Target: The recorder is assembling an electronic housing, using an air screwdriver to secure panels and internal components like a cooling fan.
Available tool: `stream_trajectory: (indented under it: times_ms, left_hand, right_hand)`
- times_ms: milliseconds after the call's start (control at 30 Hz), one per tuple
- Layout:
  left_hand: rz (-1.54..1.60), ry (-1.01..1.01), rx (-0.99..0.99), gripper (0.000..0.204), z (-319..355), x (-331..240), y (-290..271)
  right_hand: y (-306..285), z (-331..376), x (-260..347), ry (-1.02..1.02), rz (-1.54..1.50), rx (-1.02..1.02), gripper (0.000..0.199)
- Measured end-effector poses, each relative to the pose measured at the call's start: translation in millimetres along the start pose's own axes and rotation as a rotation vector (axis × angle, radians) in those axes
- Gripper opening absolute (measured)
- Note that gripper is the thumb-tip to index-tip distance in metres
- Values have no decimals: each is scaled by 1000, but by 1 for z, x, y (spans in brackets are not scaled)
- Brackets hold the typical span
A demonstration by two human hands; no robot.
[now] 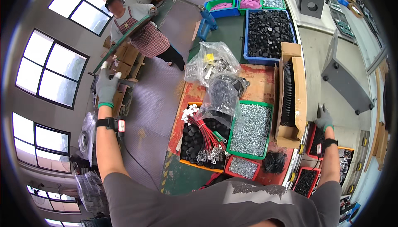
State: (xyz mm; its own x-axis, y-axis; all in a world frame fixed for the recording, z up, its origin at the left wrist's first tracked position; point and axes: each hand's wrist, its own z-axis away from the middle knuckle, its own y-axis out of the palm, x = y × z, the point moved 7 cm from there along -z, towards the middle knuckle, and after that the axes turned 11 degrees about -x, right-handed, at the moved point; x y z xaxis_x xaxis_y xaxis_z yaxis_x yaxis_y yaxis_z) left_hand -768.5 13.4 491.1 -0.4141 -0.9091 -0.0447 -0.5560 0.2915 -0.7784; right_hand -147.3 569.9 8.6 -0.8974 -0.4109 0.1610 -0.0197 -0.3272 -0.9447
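Left grip [107, 85], gloved, is clenched around the end of a long green bar [124, 40] that another person holds. Right grip [323, 119] rests loosely, fingers spread, on the bench [315, 61] edge beside a cardboard box [295, 98].

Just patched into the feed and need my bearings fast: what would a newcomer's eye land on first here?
Probably the green bin of silver screws at the centre, with the bundle of red wires to its left. Behind them, a blue crate of black parts. The gloved left hand grips a long green-edged panel that another person holds at its far end; the right hand rests beside a grey metal housing.
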Motion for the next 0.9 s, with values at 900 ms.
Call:
stream_trajectory:
  times_ms: [900]
  left_hand:
    - [851, -998, 504, 39, 144, 247, 72]
  right_hand:
    - [-308, 240, 242, -713, -278, -150, 34]
